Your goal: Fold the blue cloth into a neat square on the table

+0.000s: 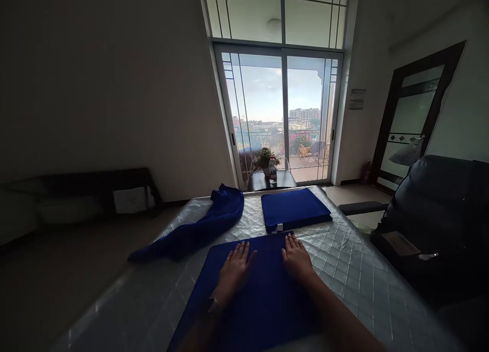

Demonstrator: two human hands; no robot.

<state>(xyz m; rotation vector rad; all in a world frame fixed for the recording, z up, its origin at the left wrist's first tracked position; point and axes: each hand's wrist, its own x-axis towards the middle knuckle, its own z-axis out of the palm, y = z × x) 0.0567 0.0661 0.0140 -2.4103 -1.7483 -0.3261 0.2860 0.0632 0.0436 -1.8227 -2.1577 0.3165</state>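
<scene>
A dark blue cloth (pixel 263 296) lies flat on the silvery quilted bed surface (pixel 359 270), close to me. My left hand (pixel 235 268) rests palm down on its left part, fingers spread. On the cloth's right side, near the far edge, my right hand (pixel 296 255) lies flat with fingers extended. Just beyond is a folded blue cloth (pixel 296 208) with a small white tag at its near edge. A crumpled blue cloth (pixel 206 224) stretches across the bed to the left.
Past the bed's far end, a dark small table (pixel 257 181) holds a plant (pixel 265 158) and a bottle (pixel 272 170). A black armchair (pixel 439 204) stands at the right. A low dark shelf (pixel 95 189) is along the left wall.
</scene>
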